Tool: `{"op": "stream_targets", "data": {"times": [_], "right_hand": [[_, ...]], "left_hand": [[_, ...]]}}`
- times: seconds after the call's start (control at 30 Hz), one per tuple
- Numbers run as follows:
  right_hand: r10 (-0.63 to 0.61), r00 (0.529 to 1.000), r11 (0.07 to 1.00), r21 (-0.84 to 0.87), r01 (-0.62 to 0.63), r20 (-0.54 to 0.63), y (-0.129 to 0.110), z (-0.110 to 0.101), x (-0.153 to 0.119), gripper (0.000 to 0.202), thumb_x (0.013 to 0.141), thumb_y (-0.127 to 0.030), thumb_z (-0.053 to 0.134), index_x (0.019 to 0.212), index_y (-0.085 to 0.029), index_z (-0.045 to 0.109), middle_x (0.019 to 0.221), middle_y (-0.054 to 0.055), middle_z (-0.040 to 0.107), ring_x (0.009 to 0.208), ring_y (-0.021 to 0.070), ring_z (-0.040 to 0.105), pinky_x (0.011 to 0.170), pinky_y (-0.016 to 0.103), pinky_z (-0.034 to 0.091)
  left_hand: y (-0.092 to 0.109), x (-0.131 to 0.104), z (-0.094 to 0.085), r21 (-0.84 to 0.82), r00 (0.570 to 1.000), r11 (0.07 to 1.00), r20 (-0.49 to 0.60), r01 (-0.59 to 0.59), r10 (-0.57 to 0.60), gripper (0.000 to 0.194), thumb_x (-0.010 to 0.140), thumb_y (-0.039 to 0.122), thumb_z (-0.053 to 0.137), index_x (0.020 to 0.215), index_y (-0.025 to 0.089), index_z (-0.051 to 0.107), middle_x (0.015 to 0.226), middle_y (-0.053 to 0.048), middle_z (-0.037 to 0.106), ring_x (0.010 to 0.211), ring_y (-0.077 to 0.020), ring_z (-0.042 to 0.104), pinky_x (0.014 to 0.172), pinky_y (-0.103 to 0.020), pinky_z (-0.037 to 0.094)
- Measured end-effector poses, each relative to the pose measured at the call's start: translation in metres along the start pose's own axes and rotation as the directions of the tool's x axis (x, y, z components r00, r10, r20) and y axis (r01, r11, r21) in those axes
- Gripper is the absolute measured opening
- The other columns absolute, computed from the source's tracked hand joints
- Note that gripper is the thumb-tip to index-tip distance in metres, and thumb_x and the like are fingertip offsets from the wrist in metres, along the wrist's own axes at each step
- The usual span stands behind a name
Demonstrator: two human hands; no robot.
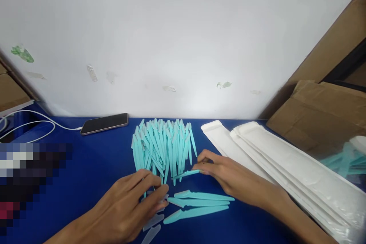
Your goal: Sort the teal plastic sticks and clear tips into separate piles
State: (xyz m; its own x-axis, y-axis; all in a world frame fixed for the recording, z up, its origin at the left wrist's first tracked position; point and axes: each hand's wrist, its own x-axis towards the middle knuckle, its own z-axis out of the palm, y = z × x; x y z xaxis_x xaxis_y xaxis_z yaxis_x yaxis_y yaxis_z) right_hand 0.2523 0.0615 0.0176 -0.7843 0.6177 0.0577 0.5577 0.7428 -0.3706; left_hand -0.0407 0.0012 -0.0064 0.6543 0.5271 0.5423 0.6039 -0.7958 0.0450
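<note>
Turquoise razors (162,141): slim, tapering, plastic-looking, heaped in a fanned pile on the blue worktop (97,160); three more razors (203,202) lie side by side in front.
Right hand (224,169): thumb and fingers pinched on one end of a single razor (185,174).
Left hand (126,202): fingers curled over smooth, translucent caps (153,221); whether it grips one, I cannot tell.
White pouches (274,152): long, flat, glossy, overlapping beside the right forearm.

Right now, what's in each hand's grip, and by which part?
Right hand: teal razor, pinched by the end nearest the palm. Left hand: can't tell.
</note>
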Motion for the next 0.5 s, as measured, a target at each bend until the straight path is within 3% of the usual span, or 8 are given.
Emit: {"op": "stream_targets", "data": {"times": [0.13,0.3,0.43,0.5], "right_hand": [[-0.007,0.999,1.000,-0.011,0.008,0.037,0.001,0.001,0.000,0.058,0.093,0.005,0.037,0.133,-0.030,0.060,0.107,0.003,0.062,0.090,0.0147,0.061,0.074,0.025,0.050],[-0.063,0.998,0.996,0.059,0.062,0.010,0.002,0.004,0.003,0.031,0.102,-0.015,0.045,0.121,-0.027,0.067,0.106,0.001,0.070,0.101,0.0154,0.062,0.094,0.031,0.048],[-0.036,0.999,0.995,0.089,0.034,0.015,-0.002,0.007,0.003,0.026,0.102,-0.019,0.048,0.117,-0.026,0.069,0.109,0.002,0.069,0.102,0.0163,0.062,0.088,0.030,0.049],[-0.018,1.000,0.995,0.100,0.017,0.016,-0.004,0.008,0.003,0.025,0.102,-0.021,0.050,0.116,-0.026,0.069,0.108,0.002,0.069,0.101,0.0168,0.061,0.087,0.031,0.048]], "left_hand": [[0.002,-0.005,0.003,0.068,0.998,0.997,0.057,-0.024,0.020,0.026,0.096,0.010,0.052,0.120,0.015,0.061,0.093,-0.007,0.065,0.084,-0.0195,0.057,0.066,-0.033,0.051],[-0.006,-0.004,0.007,0.029,0.984,0.997,0.161,-0.078,0.073,0.028,0.097,0.013,0.054,0.124,0.013,0.058,0.090,-0.006,0.062,0.080,-0.0187,0.057,0.064,-0.032,0.051],[-0.008,-0.005,0.009,-0.006,0.978,0.997,0.195,-0.079,0.078,0.021,0.100,0.017,0.049,0.117,0.016,0.060,0.089,-0.005,0.063,0.080,-0.0195,0.057,0.065,-0.031,0.051],[-0.008,-0.006,0.010,0.034,0.984,0.997,0.163,-0.075,0.068,0.020,0.101,0.019,0.046,0.115,0.019,0.061,0.088,-0.004,0.063,0.079,-0.0181,0.058,0.068,-0.030,0.052]]}}
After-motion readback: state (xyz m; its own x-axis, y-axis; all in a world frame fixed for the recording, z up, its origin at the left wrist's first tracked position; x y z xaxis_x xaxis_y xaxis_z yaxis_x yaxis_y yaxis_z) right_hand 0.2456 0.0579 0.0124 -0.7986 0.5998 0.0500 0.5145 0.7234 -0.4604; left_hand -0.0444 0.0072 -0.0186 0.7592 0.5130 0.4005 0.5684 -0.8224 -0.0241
